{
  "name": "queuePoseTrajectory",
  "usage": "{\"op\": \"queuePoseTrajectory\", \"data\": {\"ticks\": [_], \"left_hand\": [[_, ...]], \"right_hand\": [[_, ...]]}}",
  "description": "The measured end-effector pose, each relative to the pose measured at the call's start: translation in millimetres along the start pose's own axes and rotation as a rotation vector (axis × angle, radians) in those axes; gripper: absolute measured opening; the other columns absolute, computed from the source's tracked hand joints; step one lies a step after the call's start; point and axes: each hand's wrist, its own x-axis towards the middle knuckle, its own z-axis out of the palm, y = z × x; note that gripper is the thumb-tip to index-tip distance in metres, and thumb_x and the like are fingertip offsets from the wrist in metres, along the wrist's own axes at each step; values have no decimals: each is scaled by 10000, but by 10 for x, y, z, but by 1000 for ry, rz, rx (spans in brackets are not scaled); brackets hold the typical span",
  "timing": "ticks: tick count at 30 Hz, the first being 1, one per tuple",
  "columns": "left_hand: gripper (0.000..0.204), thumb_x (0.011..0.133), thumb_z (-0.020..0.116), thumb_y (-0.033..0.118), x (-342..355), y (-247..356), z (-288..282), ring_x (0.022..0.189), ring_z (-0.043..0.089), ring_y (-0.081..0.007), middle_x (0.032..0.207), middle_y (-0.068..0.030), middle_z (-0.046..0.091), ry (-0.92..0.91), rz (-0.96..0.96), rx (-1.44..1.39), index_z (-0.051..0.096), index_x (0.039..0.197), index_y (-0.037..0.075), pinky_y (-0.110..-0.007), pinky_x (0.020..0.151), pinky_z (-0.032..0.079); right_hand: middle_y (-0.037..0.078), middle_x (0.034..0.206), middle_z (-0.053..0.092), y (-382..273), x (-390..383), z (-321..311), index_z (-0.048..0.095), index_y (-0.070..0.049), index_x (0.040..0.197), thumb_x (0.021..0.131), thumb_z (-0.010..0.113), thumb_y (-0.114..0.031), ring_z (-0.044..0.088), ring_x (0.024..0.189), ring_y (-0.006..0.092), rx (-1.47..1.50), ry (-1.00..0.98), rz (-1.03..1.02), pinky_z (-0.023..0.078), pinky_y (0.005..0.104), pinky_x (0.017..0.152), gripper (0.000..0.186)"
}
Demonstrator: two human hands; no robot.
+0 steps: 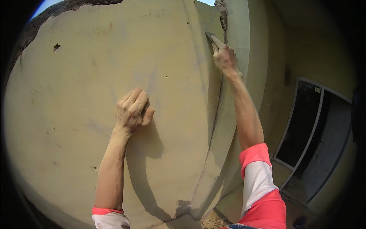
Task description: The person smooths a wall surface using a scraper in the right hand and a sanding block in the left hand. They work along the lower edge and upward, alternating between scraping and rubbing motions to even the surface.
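My right hand (pixel 226 60) is raised high and grips a putty knife (pixel 209 36), its grey blade against the yellowish plastered wall (pixel 103 68) near the corner. The knife's handle is mostly hidden by my fingers. Lower and to the left, my left hand (pixel 132 111) is curled closed at the wall, back of the hand toward me. Whatever lies inside those fingers, if anything, is hidden. A dark crack (pixel 214 126) runs down the corner below my right hand.
A hole (pixel 56 47) and small chips mark the wall, whose upper left edge is broken. Rough, broken plaster (pixel 223 19) shows above my right hand. At right stands a white-framed door or window (pixel 314 126). Rubble (pixel 213 222) lies at the wall's foot.
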Motion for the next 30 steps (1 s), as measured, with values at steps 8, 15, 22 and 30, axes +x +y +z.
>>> {"op": "queuePoseTrajectory", "data": {"ticks": [8, 15, 22, 30], "left_hand": [[321, 902, 646, 348, -66, -13, 63, 629, 551, -266, 762, -80, 495, -12, -42, -59, 512, 804, 73, -389, 554, 462], [227, 821, 663, 239, -49, -1, 55, 619, 542, -235, 749, -59, 491, -23, -63, -83, 504, 796, 78, -374, 545, 458], [200, 748, 676, 169, -54, -32, 34, 631, 561, -224, 745, -45, 508, -25, -68, -136, 499, 787, 84, -375, 552, 483], [193, 737, 677, 155, -42, 57, 44, 643, 568, -213, 744, -36, 512, 3, -70, -201, 503, 787, 86, -370, 555, 489]], "right_hand": [[225, 1283, 706, 173, 62, 41, 602, -155, 1467, 1079, 491, -280, 647, 1222, 449, -34, 129, -6, 511, 533, 1071, 422], [246, 1281, 701, 144, 145, 51, 594, -133, 1473, 1076, 483, -255, 642, 1231, 451, -35, 132, 23, 502, 535, 1080, 430], [278, 1220, 710, 253, -1453, 453, 564, -79, 1494, 1079, 531, -179, 691, 1130, 439, 82, 18, 72, 531, 515, 1006, 428], [250, 1292, 691, 228, -99, 138, 615, -103, 1452, 1079, 501, -239, 657, 1221, 424, -48, 204, 82, 515, 487, 1075, 412]]}}
